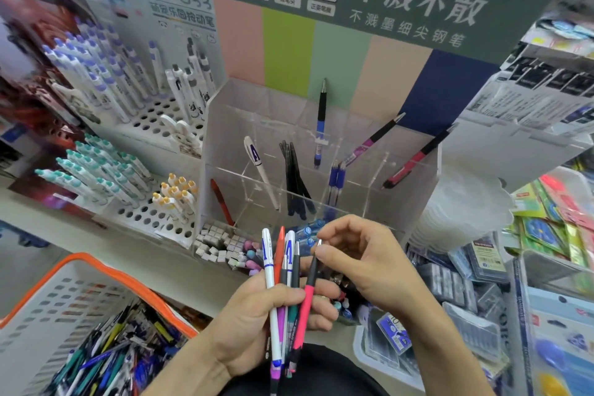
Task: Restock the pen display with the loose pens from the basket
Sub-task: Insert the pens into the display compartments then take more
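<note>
My left hand [257, 321] grips a bunch of several pens [283, 270], tips up, low in the middle. Among them are white, orange, grey and magenta barrels. My right hand [363, 264] pinches the top end of a red-and-black pen [307, 296] that still stands in that bunch. Behind the hands stands the clear acrylic pen display [418, 170], divided into compartments. It holds a few pens: a white one [258, 167], black ones [294, 177], blue ones [321, 125] and a red-black one [414, 161]. The white basket with an orange rim [106, 270] sits at lower left, with many loose pens [122, 357] inside.
Racks of white pens with purple and teal caps [106, 80] fill the left shelf. Small erasers [218, 244] lie in a tray in front of the display. Boxed refills and packaged goods [466, 286] crowd the right. A stack of clear plastic cups [463, 209] stands beside the display.
</note>
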`<state>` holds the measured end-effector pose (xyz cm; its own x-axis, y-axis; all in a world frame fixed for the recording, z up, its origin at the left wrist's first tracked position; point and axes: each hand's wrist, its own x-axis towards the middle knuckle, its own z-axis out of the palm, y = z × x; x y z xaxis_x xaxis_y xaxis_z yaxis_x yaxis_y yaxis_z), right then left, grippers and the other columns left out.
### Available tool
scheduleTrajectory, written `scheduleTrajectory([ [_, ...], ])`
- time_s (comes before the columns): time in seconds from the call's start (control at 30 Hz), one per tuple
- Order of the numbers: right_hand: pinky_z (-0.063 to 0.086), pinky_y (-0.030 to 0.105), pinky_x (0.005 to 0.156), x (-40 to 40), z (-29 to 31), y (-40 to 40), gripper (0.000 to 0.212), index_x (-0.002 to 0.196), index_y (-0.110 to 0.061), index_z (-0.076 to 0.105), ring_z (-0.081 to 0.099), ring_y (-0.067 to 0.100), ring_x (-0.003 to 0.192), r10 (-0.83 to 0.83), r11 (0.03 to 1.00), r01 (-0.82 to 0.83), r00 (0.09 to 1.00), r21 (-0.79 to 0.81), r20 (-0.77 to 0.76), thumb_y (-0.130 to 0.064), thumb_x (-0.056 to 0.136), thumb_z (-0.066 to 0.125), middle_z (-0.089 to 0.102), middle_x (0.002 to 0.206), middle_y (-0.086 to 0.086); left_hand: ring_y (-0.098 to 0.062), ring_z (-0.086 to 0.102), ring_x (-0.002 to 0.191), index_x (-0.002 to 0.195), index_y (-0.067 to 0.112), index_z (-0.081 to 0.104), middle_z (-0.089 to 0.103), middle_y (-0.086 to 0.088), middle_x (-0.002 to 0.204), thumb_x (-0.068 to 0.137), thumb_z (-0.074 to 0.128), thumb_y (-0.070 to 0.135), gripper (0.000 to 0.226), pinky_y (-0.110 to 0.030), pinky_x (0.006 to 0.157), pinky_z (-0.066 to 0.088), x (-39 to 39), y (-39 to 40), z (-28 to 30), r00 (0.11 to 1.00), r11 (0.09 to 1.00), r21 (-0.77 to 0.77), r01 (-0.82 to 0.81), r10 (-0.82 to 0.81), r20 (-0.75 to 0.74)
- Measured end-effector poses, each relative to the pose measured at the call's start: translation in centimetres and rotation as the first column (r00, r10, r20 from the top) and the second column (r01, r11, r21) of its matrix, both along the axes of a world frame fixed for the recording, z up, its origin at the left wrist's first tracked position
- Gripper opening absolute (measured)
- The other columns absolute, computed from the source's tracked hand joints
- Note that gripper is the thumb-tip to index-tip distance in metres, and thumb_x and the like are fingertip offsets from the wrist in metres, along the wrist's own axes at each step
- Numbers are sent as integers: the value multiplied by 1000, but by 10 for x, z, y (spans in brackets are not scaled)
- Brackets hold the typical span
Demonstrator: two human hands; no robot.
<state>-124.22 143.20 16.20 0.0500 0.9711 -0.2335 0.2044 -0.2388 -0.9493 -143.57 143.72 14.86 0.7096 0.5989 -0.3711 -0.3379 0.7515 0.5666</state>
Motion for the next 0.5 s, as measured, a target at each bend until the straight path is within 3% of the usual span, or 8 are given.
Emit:
scheduleTrajectory([
  [0.13,55,28,65,2,16,10,17,99,-11,71,66,15,66,-154,983,165,978,74,-138,0,87,76,73,80,4,-36,65,62,112,-11,59,63,-38,95,85,60,5,32,-39,55,57,-2,-1,1,1000,1000,-14,-10,10,-30],
  [0.23,59,26,67,6,41,24,14,100,-8,71,69,19,66,-265,928,296,952,229,-156,-1,89,75,75,83,7,-25,53,46,111,-6,57,59,-28,82,91,62,17,31,-28,42,42,-6,0,-6,999,998,-53,-34,33,-22],
  [0.33,62,29,72,8,66,45,12,100,-11,70,75,24,78,-385,797,431,902,424,-192,-5,91,75,76,92,11,-21,46,45,114,1,65,54,-19,82,91,64,18,28,-26,40,35,-9,2,-11,996,992,-81,-92,92,1],
  [0.4,64,39,75,6,76,65,13,100,-14,69,75,29,81,-465,667,491,862,560,-202,-7,92,76,75,93,12,-21,45,45,115,3,67,53,-19,82,90,65,16,28,-27,40,36,-11,2,-12,993,990,-87,-111,113,15],
  [0.5,63,45,77,-2,82,98,14,100,-17,66,74,25,82,-520,518,444,842,731,-143,-9,93,76,73,92,6,-22,45,46,123,3,54,51,-22,82,82,70,7,44,-28,41,38,-13,2,-10,991,988,-90,-128,132,36],
])
